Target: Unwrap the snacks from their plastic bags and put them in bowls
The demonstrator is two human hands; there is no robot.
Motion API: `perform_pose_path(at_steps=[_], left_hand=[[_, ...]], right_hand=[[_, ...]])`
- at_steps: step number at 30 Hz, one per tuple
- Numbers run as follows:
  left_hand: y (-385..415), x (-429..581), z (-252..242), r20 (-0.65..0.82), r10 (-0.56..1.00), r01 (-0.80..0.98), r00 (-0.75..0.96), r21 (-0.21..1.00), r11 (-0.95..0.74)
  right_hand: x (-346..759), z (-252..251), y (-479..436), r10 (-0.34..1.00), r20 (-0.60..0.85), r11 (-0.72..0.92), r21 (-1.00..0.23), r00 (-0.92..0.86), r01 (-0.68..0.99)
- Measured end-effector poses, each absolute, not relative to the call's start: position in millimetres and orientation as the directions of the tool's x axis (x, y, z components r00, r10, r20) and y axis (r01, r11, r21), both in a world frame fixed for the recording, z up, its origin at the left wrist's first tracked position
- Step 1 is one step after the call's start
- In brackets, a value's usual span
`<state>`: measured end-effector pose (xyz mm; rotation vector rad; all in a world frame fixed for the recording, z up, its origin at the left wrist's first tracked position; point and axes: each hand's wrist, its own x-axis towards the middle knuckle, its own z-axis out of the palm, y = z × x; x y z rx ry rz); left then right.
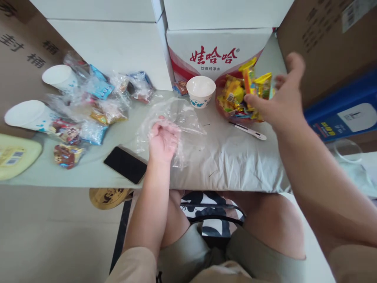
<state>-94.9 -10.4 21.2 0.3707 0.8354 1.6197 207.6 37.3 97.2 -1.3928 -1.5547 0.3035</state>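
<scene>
My left hand [164, 140] lies palm up on the table with its fingers curled into a thin clear plastic bag [190, 118], which spreads out around it. My right hand [284, 94] is over the right side of a reddish bowl [220, 108], thumb and fingers spread apart. The bowl is heaped with snacks in yellow wrappers [232, 92]. The thumb is close to those packets; whether it touches one I cannot tell. Left of the bowl stands a white paper bowl [201, 88] with a blue pattern. A white utility knife [249, 131] lies just in front of the snacks.
A black phone [126, 164] lies near the table's front edge. Several bagged snacks [101, 100] and two tipped paper cups [32, 114] sit at the left, beside a yellow bottle [19, 157]. White cartons [219, 51] stand behind, brown boxes [321, 39] at the sides.
</scene>
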Motion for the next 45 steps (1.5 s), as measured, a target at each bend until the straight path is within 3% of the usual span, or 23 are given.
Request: perform_pose_path(at_steps=[2,5,9,14,16,18,21,24,28,32,35,38,41,45], left_hand=[[-12.2,-85.8,31.3,-0.279,0.945,-0.774,-0.171,0.632,0.046],[-17.3,-73.2,45.6,-0.340,0.940,-0.828,-0.028,0.535,0.169],[-30.0,-49.7,47.5,-0.390,0.888,-0.799,0.245,0.438,0.413],[-39.6,-23.3,28.5,-0.436,0.736,-0.633,0.517,0.384,0.672],[-34.4,-22.7,23.2,-0.461,0.741,-0.622,0.488,0.413,0.666],[-24.5,-27.1,20.5,-0.487,0.788,-0.642,0.378,0.476,0.602],[-9.2,-34.8,16.4,-0.508,0.844,-0.633,0.171,0.600,0.489],[-4.1,-33.1,9.1,-0.510,0.854,-0.539,0.103,0.693,0.479],[-11.2,-19.5,1.9,-0.478,0.848,-0.403,0.227,0.747,0.529],[-11.2,-15.6,2.0,-0.479,0.833,-0.374,0.277,0.745,0.553],[-7.7,-18.9,2.2,-0.484,0.834,-0.351,0.266,0.757,0.552],[-8.6,-20.8,0.7,-0.460,0.846,-0.233,0.270,0.821,0.521],[-9.2,-24.4,-2.5,-0.355,0.912,-0.192,0.204,0.899,0.393],[-3.3,-37.2,-7.6,-0.193,0.981,-0.204,0.006,0.960,0.191]], right_hand=[[206.9,110.5,26.8,0.779,0.612,0.423,-0.673,0.136,0.606],[192.0,88.3,-13.5,0.734,0.663,0.593,-0.731,0.145,0.338],[165.1,15.6,-55.9,0.971,0.239,0.238,-0.965,-0.008,0.107],[149.5,-17.3,-59.7,0.950,-0.067,-0.135,-0.969,-0.305,-0.207],[149.5,-13.3,-55.7,0.945,-0.135,-0.222,-0.934,-0.299,-0.281],[150.9,-9.3,-52.6,0.973,-0.149,-0.198,-0.934,-0.179,-0.297],[155.0,-8.1,-50.1,0.991,-0.102,-0.088,-0.985,0.091,-0.152],[161.9,-8.3,-49.9,0.977,-0.054,-0.062,-0.998,0.209,0.033],[173.2,-5.6,-50.5,0.981,0.071,0.018,-0.960,0.181,0.280],[181.1,-1.1,-51.2,0.963,0.267,0.254,-0.855,-0.037,0.453],[183.8,3.1,-54.1,0.951,0.288,0.308,-0.851,-0.112,0.426],[185.1,5.9,-58.0,0.971,0.222,0.240,-0.915,-0.092,0.324],[186.2,5.3,-56.8,0.996,0.085,0.080,-0.992,0.041,0.101],[191.1,0.5,-43.8,0.937,-0.161,-0.104,-0.976,0.310,-0.194]])
